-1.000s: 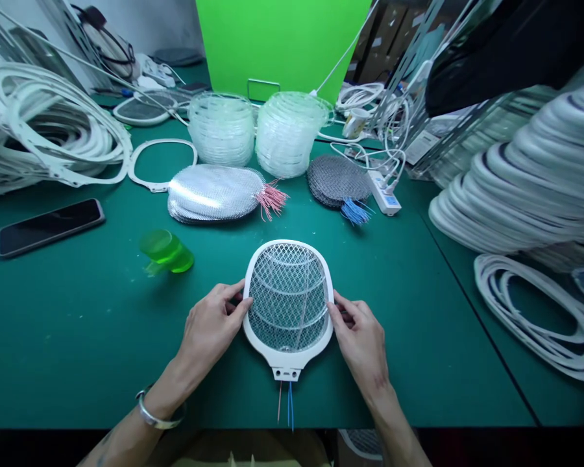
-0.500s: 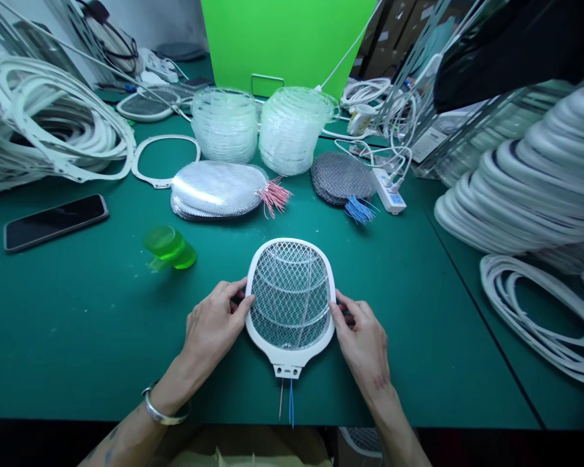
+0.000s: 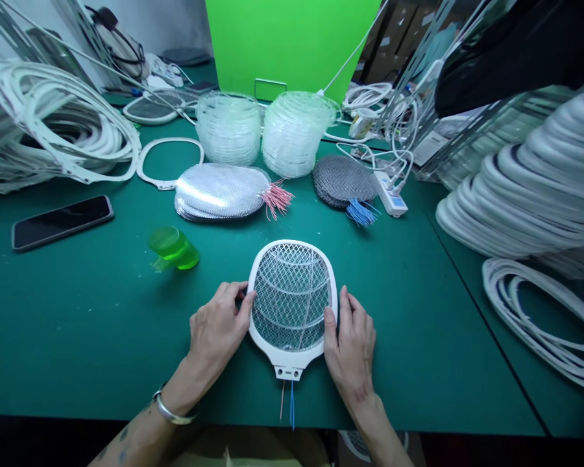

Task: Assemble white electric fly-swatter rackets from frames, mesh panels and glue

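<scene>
A white electric mosquito swatter head (image 3: pixel 292 359) lies on the green table in front of me, its neck towards me. Metal mesh fills the oval frame, with curved ribs showing through. One pinkish and some blue wires stick out below the neck. On the left rim, my left hand (image 3: pixel 219 318) is closed in a pinch, thumb on top. My right hand (image 3: pixel 351 340) has its thumb over the right rim, its fingers straighter and lying along the outer edge, so the frame sits between them. A bangle circles my left wrist.
A green cup-like object (image 3: pixel 174 248) and a phone (image 3: pixel 63 222) lie to the left. Beyond are mesh stacks with pink wires (image 3: pixel 278 198) and blue wires (image 3: pixel 361 212), clear ring stacks (image 3: pixel 296 133), a power strip (image 3: pixel 392 198), and white frame piles at left (image 3: pixel 111 146) and right (image 3: pixel 530 175).
My right hand has shifted slightly inward and its fingers have straightened along the rim. The left hand keeps its pinch. The whole view has moved slightly; the swatter head lies much as before.
</scene>
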### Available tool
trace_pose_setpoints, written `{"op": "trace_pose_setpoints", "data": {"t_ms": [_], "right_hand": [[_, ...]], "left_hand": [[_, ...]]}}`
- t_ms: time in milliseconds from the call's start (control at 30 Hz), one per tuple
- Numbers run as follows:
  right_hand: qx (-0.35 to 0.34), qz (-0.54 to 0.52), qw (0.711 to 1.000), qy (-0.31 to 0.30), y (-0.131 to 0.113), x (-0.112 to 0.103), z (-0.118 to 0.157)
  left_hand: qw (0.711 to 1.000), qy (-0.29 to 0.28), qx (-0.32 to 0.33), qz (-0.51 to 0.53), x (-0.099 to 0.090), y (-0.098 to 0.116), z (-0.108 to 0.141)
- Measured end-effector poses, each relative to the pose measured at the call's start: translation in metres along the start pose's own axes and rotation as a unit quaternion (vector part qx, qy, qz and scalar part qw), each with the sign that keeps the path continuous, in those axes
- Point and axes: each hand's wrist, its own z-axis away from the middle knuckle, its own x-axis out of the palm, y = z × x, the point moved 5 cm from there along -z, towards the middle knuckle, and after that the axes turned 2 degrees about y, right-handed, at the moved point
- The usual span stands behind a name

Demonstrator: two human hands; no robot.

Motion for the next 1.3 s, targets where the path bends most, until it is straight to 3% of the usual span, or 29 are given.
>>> {"op": "trace_pose_setpoints", "data": {"t_ms": [167, 367, 900, 1300], "right_hand": [[-0.066, 0.022, 0.997, -0.045, -0.006, 0.013, 0.008], [-0.084, 0.021, 0.995, -0.046, -0.002, 0.015, 0.008], [-0.044, -0.068, 0.993, -0.082, -0.001, 0.016, 0.006], [0.031, -0.133, 0.985, -0.104, -0.001, 0.014, 0.003]], "left_hand": [[0.999, 0.019, 0.003, -0.03, 0.0, 0.005, 0.003], [0.999, 0.018, 0.006, -0.026, 0.0, 0.004, 0.007], [0.998, 0.057, 0.024, -0.032, 0.0, 0.007, 0.012], [0.997, 0.07, 0.023, 0.0, 0.003, 0.003, 0.016]]}}
